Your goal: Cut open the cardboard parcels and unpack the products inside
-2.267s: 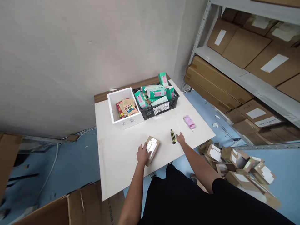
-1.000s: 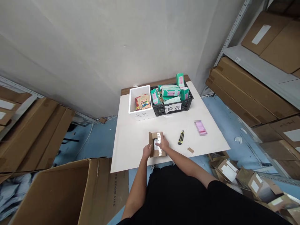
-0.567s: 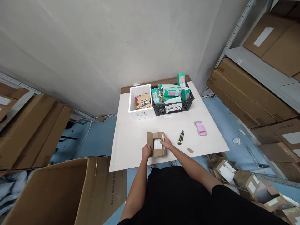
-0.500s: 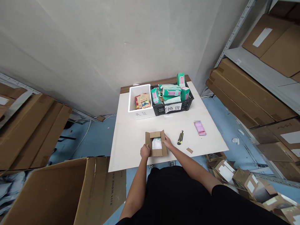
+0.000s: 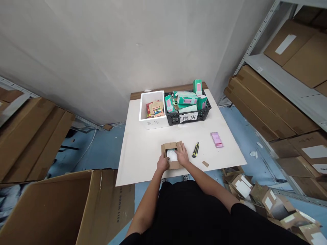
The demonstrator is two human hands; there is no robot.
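A small open cardboard box (image 5: pixel 174 165) lies near the front of the white table, its flaps folded outward. Inside it shows a white, plastic-looking packet (image 5: pixel 172 155), whose kind I cannot make out. My left hand (image 5: pixel 162 163) grips the box's left side, with the thumb at the opening. Over the right flap lies my right hand (image 5: pixel 182 156), its fingers stretched along the cardboard and its thumb reaching the inner edge. To the right of that hand rests a yellow and black box cutter (image 5: pixel 196 149).
Behind stand a white bin (image 5: pixel 158 123) with colourful packets and a black basket (image 5: pixel 173 119) of green boxes. A blurred pink item (image 5: pixel 217 140) and a cardboard scrap (image 5: pixel 205 164) lie right. A large open carton (image 5: pixel 94 204) stands left; shelving (image 5: pixel 283 73) with cartons is right.
My left hand has moved slightly right, its thumb now at the opening. My right hand has shifted from the flap's edge to lie over it. The box has moved slightly.
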